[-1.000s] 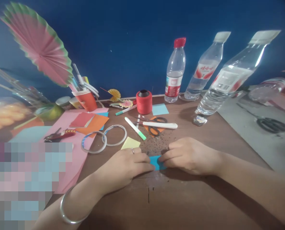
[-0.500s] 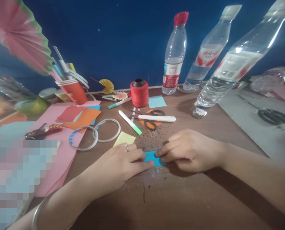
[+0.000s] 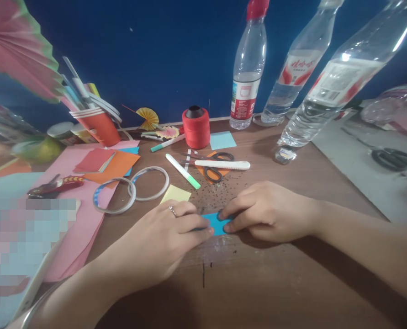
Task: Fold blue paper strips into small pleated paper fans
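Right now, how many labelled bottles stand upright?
3: a red-capped bottle right of the red spool, a second bottle to its right, a third bottle nearest and furthest right. Blur at left could hide more.

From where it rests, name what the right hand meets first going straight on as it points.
Past the blue paper it touches, the right hand would probably meet the left hand first.

Deep blue wall behind a brown tabletop.
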`<state>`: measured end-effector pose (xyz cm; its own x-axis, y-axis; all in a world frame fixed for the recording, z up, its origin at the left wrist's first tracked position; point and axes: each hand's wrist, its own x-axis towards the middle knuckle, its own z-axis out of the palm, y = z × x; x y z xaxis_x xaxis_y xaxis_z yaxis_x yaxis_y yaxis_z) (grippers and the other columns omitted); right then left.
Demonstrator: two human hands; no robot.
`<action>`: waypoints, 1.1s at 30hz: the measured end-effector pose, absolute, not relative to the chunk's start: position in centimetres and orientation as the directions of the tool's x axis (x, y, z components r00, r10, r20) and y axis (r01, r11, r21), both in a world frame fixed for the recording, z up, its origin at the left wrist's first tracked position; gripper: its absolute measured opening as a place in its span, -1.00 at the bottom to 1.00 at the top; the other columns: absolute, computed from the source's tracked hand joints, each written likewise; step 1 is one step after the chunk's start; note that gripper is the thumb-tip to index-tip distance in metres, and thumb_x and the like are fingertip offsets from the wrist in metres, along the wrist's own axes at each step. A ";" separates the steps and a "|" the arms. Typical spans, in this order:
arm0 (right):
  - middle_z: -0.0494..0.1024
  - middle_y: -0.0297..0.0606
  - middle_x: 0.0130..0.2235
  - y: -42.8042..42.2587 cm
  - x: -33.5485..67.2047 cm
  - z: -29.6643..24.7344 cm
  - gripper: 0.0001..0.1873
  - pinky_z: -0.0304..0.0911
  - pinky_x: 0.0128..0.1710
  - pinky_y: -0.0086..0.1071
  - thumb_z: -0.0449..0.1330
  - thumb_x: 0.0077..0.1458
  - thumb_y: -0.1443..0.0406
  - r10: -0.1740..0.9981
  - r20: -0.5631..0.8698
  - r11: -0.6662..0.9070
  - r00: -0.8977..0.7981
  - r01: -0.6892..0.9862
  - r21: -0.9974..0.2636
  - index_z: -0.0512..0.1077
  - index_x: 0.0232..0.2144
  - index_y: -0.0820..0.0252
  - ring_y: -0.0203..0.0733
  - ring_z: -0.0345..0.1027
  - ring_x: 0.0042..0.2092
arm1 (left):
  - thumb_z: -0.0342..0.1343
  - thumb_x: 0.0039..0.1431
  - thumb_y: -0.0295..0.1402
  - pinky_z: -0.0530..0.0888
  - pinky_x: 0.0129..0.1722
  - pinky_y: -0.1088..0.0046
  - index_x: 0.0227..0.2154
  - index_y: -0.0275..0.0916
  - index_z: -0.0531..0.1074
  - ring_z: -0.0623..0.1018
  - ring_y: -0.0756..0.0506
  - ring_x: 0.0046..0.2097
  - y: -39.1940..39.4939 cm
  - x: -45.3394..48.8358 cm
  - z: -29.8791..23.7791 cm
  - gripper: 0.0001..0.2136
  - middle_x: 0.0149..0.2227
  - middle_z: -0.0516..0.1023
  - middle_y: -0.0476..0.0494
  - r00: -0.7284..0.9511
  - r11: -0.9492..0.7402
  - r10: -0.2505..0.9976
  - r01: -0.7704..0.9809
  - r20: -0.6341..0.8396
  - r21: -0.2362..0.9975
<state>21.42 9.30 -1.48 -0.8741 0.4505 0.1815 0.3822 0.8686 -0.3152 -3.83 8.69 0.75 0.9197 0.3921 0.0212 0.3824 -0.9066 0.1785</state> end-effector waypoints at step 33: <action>0.40 -0.38 -0.02 8.7 20.4 -0.4 -0.65 0.17 -0.32 -0.35 0.01 0.01 0.41 0.468 0.051 0.860 -0.882 0.441 -0.257 0.38 -0.16 -0.01 -0.21 0.33 -0.18 | -0.16 0.08 -0.61 0.18 -0.06 0.23 0.06 -0.02 0.16 0.29 -0.12 -0.06 7.7 -3.9 1.7 -0.50 -0.06 0.36 -0.04 0.859 -0.858 0.502 0.509 -0.099 0.065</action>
<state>20.42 8.70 -0.44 -0.8824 0.4678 0.0510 0.4410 0.8598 -0.2575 -3.89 7.75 1.73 0.8591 0.5021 -0.0994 0.5091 -0.8582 0.0653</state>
